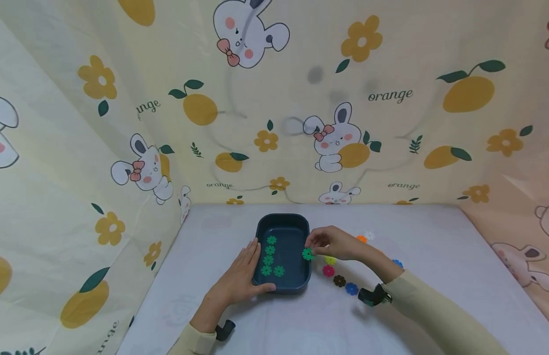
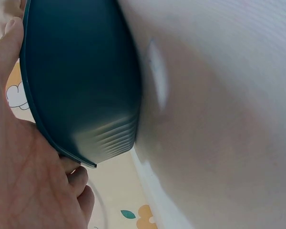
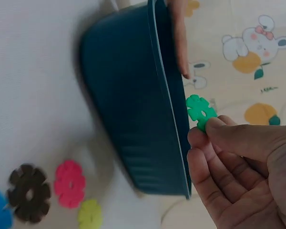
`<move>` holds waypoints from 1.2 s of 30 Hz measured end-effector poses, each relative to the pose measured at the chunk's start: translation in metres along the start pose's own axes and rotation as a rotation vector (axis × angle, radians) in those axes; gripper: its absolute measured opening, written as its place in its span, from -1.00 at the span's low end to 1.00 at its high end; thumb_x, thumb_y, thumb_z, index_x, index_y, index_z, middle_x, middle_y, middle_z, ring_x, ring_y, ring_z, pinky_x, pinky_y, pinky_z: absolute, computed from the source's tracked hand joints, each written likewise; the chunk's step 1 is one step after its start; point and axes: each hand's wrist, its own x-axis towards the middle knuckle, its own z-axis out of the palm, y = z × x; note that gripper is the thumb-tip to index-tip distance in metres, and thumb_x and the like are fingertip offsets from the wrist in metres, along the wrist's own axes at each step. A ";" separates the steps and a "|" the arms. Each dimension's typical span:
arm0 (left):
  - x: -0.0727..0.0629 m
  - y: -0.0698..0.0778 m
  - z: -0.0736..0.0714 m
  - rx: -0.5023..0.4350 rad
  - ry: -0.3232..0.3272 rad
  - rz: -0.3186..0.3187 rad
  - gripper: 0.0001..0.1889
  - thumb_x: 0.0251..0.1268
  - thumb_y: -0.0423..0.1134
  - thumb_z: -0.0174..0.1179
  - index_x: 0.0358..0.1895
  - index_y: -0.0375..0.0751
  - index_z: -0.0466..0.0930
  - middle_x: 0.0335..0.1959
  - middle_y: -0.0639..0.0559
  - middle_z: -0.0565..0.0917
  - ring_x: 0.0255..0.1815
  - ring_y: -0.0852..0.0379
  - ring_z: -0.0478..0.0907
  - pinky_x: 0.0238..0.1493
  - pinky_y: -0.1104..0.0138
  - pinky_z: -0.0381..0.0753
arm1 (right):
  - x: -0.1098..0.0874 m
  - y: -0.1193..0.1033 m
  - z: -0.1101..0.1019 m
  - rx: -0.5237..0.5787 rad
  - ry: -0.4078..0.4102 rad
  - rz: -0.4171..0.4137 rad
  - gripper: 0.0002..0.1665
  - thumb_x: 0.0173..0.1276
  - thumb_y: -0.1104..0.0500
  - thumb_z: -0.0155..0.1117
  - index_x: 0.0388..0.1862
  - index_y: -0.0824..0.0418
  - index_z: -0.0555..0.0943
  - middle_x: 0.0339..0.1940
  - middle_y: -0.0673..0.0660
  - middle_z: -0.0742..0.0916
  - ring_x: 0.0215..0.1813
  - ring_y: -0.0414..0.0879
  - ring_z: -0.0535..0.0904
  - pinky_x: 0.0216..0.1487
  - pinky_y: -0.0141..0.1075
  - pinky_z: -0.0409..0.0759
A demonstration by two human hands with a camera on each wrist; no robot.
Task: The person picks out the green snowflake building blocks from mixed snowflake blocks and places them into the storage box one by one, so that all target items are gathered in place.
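A dark blue rectangular plastic bin stands on the table, with several green snowflake-shaped building discs lying in its left half. My left hand rests along the bin's left rim with straight fingers, its thumb on the near rim. Between thumb and fingertips, my right hand pinches one green snowflake disc. In the right wrist view that disc stands at the bin's right rim, just above the edge.
Right of the bin lie pink, brown, blue and yellow discs on the white table. Orange and white ones show behind the right forearm. A printed cloth hangs behind and at both sides.
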 end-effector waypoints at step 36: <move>-0.002 0.000 -0.002 -0.022 0.007 0.016 0.27 0.34 0.54 0.21 0.79 -0.20 -0.22 0.82 -0.04 -0.26 0.82 -0.05 -0.25 0.77 -0.02 -0.06 | 0.112 0.008 0.048 -0.215 -0.273 0.020 -0.86 0.45 0.40 0.43 -0.08 0.24 0.77 -0.16 0.10 0.79 -0.19 -0.19 0.63 -0.06 -0.32 0.71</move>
